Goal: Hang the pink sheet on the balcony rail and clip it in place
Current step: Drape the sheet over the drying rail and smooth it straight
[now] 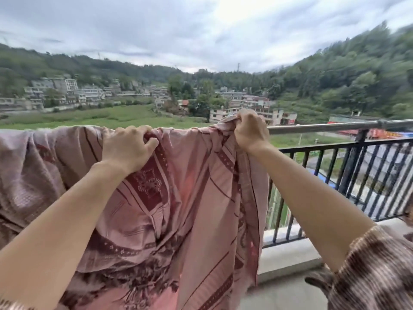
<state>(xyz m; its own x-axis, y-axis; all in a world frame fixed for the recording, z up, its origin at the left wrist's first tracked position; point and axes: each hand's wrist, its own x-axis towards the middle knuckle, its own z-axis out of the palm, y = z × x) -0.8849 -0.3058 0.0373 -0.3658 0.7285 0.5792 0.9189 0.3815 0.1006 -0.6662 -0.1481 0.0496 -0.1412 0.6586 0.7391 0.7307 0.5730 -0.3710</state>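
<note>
Since the pink sheet (pixel 190 198) must spread along the balcony rail (pixel 324 126) before clipping, our left grip (pixel 128 148) clutches its top fold, our right grip (pixel 250 130) its bunched right end.

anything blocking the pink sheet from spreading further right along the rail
Nothing visible. The left hand and right hand grip the pink sheet, already draped over the rail; right of the right hand the rail is bare. Paler fabric covers it further left.

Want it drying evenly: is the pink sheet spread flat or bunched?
Bunched: pink patterned sheet drapes the silver rail in folds, gripped by left hand and right hand.
</note>
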